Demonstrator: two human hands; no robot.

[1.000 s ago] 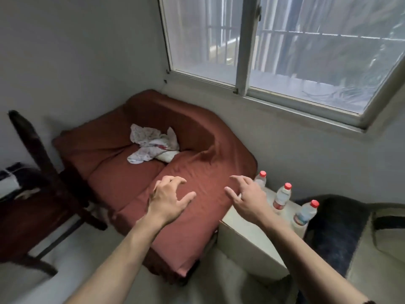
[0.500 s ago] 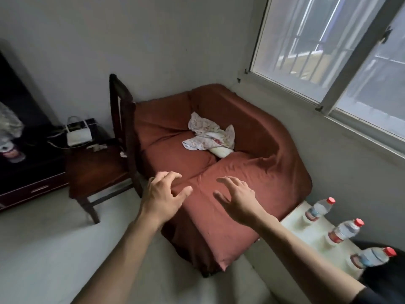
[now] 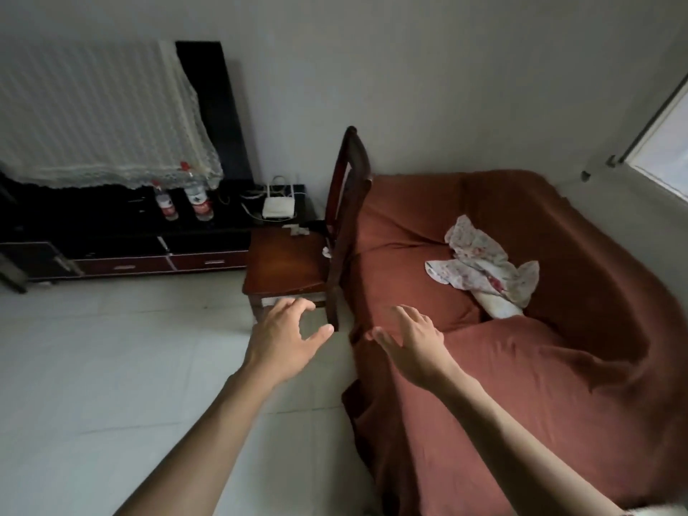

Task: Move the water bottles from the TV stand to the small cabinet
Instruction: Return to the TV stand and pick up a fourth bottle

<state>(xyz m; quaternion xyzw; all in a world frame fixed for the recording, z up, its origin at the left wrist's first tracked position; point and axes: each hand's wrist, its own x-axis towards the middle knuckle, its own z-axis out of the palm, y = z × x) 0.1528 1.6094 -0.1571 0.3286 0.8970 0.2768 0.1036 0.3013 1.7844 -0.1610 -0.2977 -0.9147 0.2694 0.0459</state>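
Reaching forward empty, both hands hang in mid-air over the floor [image 3: 111, 366], well apart from the bottles

Head view: left hand [image 3: 286, 340] has fingers loosely curled with thumb out, holding nothing; right hand [image 3: 413, 348] has fingers spread and relaxed, also holding nothing. Likely held out like this ready for a two-handed pickup, one bottle per hand, a judgement only

Bottles: two on the TV stand [image 3: 123, 232], far left of frame. Left bottle [image 3: 165, 202] and right bottle [image 3: 199, 201] stand side by side, near each other, can't tell if touching. Both upright, long axis vertical, red caps up, red labels low on the body. Right bottle's cap sits just at the edge of a lace cloth [image 3: 104, 117] that drapes what is probably the TV, so the tops are partly tucked under the hem, which may snag on lift

Router [image 3: 277, 208] sits on the stand right of the bottles, cables around it. Chair [image 3: 298, 262] stands between stand and sofa [image 3: 521, 329], its back toward the sofa. Crumpled floral cloth [image 3: 484, 266] on the sofa seat. Window [image 3: 670, 150] at far right edge

Small cabinet not in this view

Next step by my read: walk to the stand, grip each bottle round its body
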